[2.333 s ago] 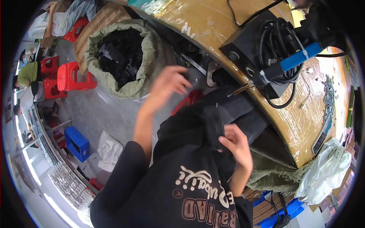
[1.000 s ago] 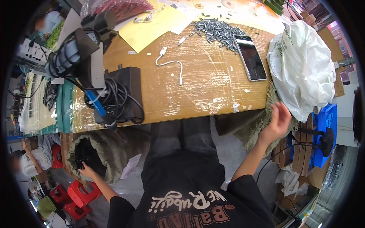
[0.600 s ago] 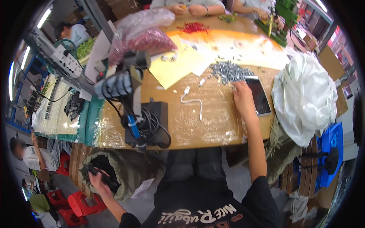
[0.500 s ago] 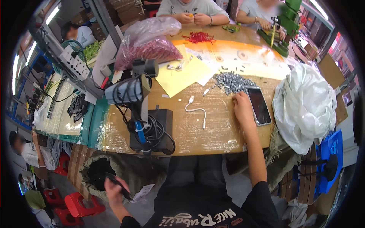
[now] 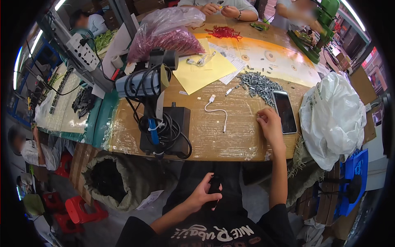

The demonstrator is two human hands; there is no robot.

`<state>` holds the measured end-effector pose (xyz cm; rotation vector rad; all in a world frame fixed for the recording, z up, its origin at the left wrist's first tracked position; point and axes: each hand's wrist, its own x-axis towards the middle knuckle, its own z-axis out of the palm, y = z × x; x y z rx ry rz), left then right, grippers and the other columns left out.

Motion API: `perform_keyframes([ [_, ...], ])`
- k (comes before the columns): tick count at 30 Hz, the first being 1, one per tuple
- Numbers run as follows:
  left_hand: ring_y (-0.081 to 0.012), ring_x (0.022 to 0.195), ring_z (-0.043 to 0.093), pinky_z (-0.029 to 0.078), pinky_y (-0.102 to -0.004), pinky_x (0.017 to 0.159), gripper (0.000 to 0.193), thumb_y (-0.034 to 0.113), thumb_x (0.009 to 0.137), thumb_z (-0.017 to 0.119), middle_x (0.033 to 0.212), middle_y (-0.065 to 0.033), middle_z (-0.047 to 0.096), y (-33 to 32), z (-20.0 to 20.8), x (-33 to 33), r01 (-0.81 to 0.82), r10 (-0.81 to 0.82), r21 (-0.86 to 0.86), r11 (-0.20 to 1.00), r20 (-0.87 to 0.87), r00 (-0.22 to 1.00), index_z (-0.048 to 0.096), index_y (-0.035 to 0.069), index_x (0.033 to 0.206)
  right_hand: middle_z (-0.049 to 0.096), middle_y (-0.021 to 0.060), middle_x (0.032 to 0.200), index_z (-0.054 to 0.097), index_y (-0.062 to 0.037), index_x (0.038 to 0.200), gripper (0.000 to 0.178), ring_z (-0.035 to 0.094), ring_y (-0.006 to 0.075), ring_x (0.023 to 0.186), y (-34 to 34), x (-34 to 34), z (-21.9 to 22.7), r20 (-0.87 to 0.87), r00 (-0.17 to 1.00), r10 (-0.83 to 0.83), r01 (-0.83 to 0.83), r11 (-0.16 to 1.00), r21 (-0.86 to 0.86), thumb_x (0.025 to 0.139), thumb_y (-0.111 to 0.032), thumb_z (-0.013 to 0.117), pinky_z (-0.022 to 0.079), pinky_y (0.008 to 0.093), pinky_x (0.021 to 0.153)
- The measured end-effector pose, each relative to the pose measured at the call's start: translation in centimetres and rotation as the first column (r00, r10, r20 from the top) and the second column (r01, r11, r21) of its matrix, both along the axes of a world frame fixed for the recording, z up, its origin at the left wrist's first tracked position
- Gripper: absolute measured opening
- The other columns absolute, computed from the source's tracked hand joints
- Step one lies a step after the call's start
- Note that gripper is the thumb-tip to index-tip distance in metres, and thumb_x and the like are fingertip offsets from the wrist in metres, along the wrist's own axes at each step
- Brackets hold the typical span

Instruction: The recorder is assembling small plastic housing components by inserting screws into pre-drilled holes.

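Remotely, I watch one tabletop [image 5: 230, 144] and one sack [image 5: 126, 176] below its near edge. My right grip [image 5: 270, 125], curled, its hold I cannot tell, is by one phone [image 5: 285, 113] near the right edge; my left grip [image 5: 200, 194] clasps one black piece [image 5: 214, 184] outside the near edge.

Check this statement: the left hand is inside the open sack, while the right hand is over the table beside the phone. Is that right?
No: the left hand is not inside the open sack. The head view shows it over the person's lap, holding a black object. The right hand is indeed over the table beside the phone.
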<state>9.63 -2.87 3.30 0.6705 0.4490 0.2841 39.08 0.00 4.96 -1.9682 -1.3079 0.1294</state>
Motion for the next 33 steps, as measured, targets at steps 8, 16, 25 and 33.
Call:
perform_keyframes([
  [8, -0.0157, 0.059, 0.049, 0.051, -0.0303, 0.046, 0.041, 0.022, 0.079, 0.045, 0.084, -0.0097, 0.041, 0.9, -0.1, 3.0, -0.019, 0.044, -0.105, 0.994, 0.243, 0.969, 0.028, 0.006, 0.113, 0.054, 0.0128, 0.065, 0.052, 0.0033, 0.074, 0.013, 0.054, 0.0228, 0.060, -1.2, 0.1, 0.1, -0.086, 0.992, -0.090, 0.080, 0.991, -0.111, 0.068, -0.003, 0.061, 0.043, 0.0306, 0.057],
  [16, -0.0195, 0.060, 0.050, 0.050, -0.0307, 0.045, 0.068, 0.034, 0.079, 0.031, 0.095, -0.0167, 0.044, 1.8, 0.0, 4.2, 0.069, -0.058, -0.079, 0.994, 0.137, 0.989, 0.005, 0.008, 0.136, 0.055, 0.0047, 0.069, 0.055, 0.0036, 0.081, 0.006, 0.053, 0.0090, 0.060, -2.3, -3.0, 0.1, -0.321, 0.942, -0.096, 0.095, 0.995, -0.019, 0.077, -0.001, 0.054, 0.045, 0.0215, 0.057],
  [25, -0.0185, 0.083, 0.055, 0.044, -0.0326, 0.080, 0.044, 0.012, 0.085, 0.039, 0.092, -0.0123, 0.053, 2.0, 0.6, 5.3, -0.212, 0.203, 0.036, 0.977, 0.162, 0.966, 0.029, -0.005, 0.125, 0.052, 0.0080, 0.091, 0.057, 0.0077, 0.091, 0.016, 0.055, 0.0115, 0.076, -4.9, -7.3, 0.5, -0.829, 0.508, 0.234, -0.082, 0.971, 0.224, 0.074, 0.008, 0.056, 0.046, 0.0204, 0.066],
  [33, -0.0195, 0.087, 0.052, 0.043, -0.0332, 0.082, 0.047, 0.029, 0.087, 0.030, 0.097, -0.0132, 0.049, 2.4, 0.2, 7.0, -0.461, 0.471, 0.277, 0.843, 0.034, 0.882, 0.029, 0.001, 0.124, 0.052, 0.0110, 0.093, 0.056, 0.0086, 0.091, 0.021, 0.055, 0.0156, 0.086, -6.7, -9.2, -1.0, -0.843, 0.424, 0.330, 0.005, 0.930, 0.366, 0.071, 0.015, 0.057, 0.047, 0.0247, 0.075],
])
